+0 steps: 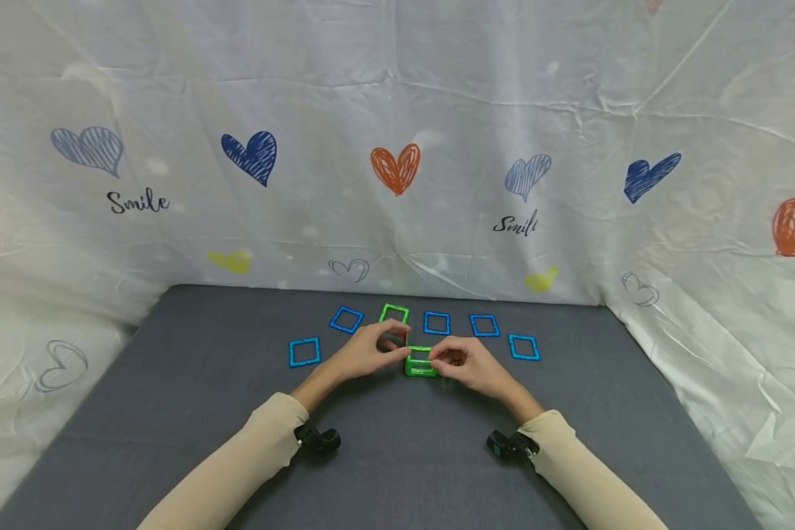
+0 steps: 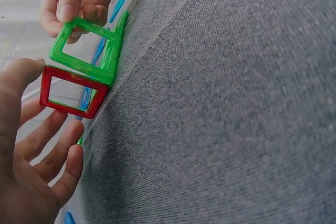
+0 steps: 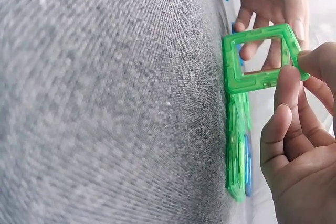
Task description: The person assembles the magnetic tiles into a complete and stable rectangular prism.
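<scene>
One upright green square (image 3: 249, 84) is pinched by the right hand (image 1: 475, 363); the red square (image 2: 79, 79) stands beside the left hand (image 1: 371, 352), its fingers spread, thumb touching a corner. Meeting edges are best kept flush, pressing lightly.

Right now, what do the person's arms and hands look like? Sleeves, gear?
Plain cream left sleeve and right sleeve, both long. Left wrist device and right wrist device: black, compact, rounded at one end. Left hand and right hand are gloveless; no rings show on the fingers.
</scene>
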`<act>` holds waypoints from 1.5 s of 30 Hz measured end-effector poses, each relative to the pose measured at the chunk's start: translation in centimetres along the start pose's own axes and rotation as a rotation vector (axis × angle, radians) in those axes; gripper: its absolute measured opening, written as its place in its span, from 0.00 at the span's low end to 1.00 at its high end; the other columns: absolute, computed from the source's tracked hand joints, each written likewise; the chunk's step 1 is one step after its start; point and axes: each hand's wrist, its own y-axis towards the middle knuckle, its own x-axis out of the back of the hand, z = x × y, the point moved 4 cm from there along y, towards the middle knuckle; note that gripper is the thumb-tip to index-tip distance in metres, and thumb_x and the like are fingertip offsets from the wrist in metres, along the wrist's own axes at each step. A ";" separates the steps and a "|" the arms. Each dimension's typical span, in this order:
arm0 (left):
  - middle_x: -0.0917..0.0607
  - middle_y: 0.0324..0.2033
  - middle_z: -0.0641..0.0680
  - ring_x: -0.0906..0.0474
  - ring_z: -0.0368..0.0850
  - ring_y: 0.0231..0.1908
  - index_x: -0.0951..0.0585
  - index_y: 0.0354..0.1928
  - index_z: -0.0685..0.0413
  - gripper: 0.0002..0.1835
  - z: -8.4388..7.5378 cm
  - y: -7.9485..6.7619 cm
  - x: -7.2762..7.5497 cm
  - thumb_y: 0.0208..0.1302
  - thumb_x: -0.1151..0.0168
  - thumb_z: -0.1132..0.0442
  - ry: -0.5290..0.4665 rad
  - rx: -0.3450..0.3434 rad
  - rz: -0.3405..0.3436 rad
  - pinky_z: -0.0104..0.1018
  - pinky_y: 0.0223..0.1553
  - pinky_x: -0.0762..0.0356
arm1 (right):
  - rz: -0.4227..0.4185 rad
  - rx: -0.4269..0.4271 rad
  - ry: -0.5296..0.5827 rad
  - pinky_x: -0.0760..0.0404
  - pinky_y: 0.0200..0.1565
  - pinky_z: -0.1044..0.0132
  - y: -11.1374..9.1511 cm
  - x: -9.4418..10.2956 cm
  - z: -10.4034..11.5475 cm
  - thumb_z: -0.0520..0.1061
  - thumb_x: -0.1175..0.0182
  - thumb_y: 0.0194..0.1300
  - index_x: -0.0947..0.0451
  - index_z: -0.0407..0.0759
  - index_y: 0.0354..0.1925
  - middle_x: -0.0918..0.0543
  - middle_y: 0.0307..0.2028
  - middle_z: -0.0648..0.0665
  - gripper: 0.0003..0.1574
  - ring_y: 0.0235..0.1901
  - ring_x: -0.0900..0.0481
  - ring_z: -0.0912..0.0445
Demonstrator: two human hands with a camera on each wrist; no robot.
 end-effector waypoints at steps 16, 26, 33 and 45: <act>0.19 0.54 0.60 0.16 0.51 0.48 0.23 0.65 0.62 0.23 -0.3 -0.1 -0.1 0.73 0.35 0.58 0.003 0.009 -0.013 0.40 0.46 0.18 | 0.000 -0.031 -0.001 0.19 0.32 0.61 -0.1 0.1 -3.4 0.34 0.35 0.70 0.15 0.37 0.45 0.15 0.39 0.43 0.07 0.32 0.16 0.47; 0.19 0.54 0.61 0.15 0.50 0.46 0.24 0.64 0.63 0.23 -0.3 0.1 -0.2 0.72 0.34 0.60 0.010 0.014 -0.020 0.39 0.44 0.18 | 0.016 -0.046 -0.020 0.19 0.32 0.59 -0.1 0.0 -2.3 0.29 0.37 0.69 0.17 0.31 0.46 0.15 0.38 0.38 0.08 0.32 0.17 0.39; 0.19 0.55 0.61 0.15 0.50 0.47 0.24 0.64 0.62 0.24 -0.1 0.1 -0.3 0.72 0.34 0.59 -0.001 0.023 -0.021 0.39 0.44 0.17 | 0.000 -0.082 -0.005 0.18 0.33 0.62 -0.7 0.8 -2.9 0.31 0.37 0.70 0.18 0.29 0.47 0.16 0.40 0.37 0.09 0.35 0.17 0.37; 0.18 0.54 0.58 0.16 0.50 0.48 0.23 0.64 0.61 0.23 -0.2 0.1 -0.2 0.72 0.33 0.59 0.002 0.035 -0.027 0.41 0.43 0.17 | -0.056 -0.105 -0.044 0.19 0.33 0.63 -2.5 2.8 -3.3 0.30 0.37 0.69 0.18 0.28 0.47 0.15 0.41 0.32 0.08 0.34 0.17 0.39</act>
